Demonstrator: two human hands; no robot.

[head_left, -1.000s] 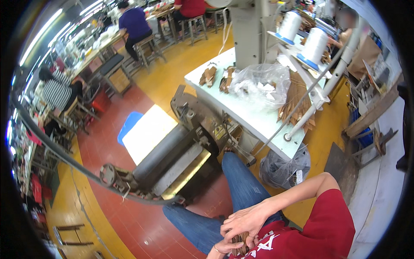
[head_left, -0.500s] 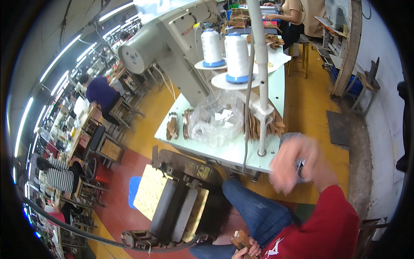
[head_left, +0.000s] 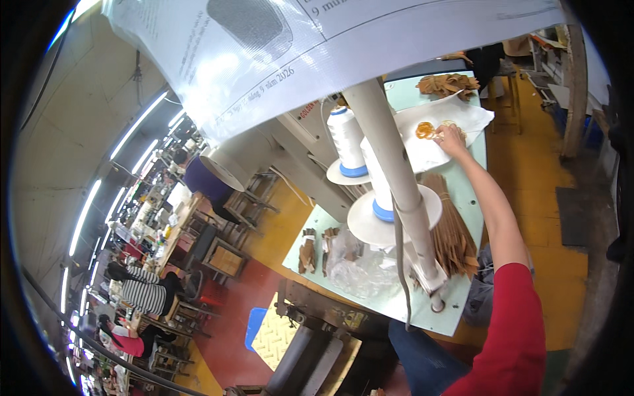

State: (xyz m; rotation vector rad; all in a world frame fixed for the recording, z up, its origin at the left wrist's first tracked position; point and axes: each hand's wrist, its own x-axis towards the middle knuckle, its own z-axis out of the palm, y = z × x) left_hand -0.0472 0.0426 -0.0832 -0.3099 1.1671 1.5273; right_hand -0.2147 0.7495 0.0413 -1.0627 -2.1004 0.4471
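Bare right hand [head_left: 450, 140] at the thin orange-yellow loops [head_left: 424, 130] on the far part of the pale green, flat-topped table [head_left: 454, 313]

The right arm, in a short red sleeve [head_left: 518, 317], stretches along the table's right side. The loops lie on a creased white sheet [head_left: 422, 158] spread over the table's far half, and the fingertips are at the right edge of their heap. The fingers are bent and near one another; whether they are clamped on a loop is too small to tell. The left hand is out of view, so I cannot tell how its fingers stand.

Beyond the sheet, at the table's far end, sits a loose pile of brown flat pieces [head_left: 448, 86]. Along the table's right side, nearer than the sheet, lies a bundle of long brown strips [head_left: 452, 228]. A crumpled clear plastic bag [head_left: 360, 270] rests on the table's near part, with two small brown tied bundles [head_left: 307, 252] at its left corner. Above the table's middle, a tall white thread cone [head_left: 346, 142] with a blue base stands left of a thick grey metal pole [head_left: 396, 152]. Below the table's near edge is a dark metal roller machine [head_left: 304, 360].
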